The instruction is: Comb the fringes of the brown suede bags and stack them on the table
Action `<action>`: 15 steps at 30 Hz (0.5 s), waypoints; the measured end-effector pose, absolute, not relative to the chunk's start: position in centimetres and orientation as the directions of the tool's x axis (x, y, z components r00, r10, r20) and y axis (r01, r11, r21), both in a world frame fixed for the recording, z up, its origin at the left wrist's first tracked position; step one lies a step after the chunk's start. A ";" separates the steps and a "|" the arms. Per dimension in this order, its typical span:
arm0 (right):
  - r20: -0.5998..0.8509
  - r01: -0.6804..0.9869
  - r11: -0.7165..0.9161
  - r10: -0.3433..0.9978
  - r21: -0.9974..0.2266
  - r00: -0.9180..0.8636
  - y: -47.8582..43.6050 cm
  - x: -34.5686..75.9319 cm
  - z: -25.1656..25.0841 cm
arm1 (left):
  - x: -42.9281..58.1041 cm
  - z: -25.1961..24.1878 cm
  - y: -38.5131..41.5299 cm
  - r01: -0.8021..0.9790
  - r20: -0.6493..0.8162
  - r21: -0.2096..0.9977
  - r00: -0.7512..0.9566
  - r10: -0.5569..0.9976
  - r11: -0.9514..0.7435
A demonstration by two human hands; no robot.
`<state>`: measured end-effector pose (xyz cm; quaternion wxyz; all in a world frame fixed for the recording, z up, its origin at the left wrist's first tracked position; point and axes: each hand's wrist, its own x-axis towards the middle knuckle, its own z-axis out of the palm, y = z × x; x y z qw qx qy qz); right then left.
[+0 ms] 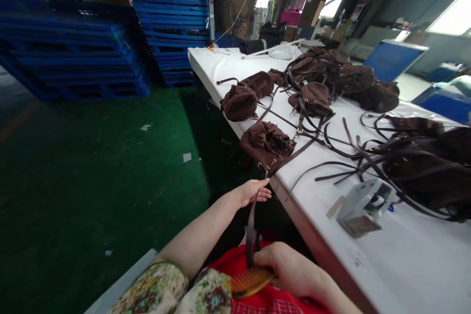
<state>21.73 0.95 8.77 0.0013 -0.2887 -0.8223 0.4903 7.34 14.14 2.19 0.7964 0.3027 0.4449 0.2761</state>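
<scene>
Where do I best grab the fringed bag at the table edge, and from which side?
I'd grip the bag by its smooth left end, coming from over the floor with the left hand. That end lies along the table edge, clear of the fringe. The right hand holds the comb.

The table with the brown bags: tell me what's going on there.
A person's right hand grips a yellow comb, with a brown strap at its fingers. That strap runs up past the left hand toward a fringed brown bag at the near edge of the white table. Whether the left hand grips the strap is hard to tell. More brown bags lie heaped farther along the table.
</scene>
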 end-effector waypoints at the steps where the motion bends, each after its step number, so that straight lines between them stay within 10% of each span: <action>1: -0.283 0.462 0.343 0.460 -0.818 -0.842 0.9 21.7 8.7 | 8.2 2.1 14.6 -0.224 -0.557 0.687 0.448 0.699 0.691; 9: -0.311 0.517 0.009 0.789 -0.856 -0.529 3.0 24.9 8.5 | 6.0 4.1 13.3 -0.184 -0.356 0.906 0.152 0.922 0.380; 15: -0.163 0.455 -0.054 0.965 -0.889 -0.204 5.0 25.8 7.9 | -3.2 8.5 4.6 0.139 -0.324 0.946 0.461 0.826 0.293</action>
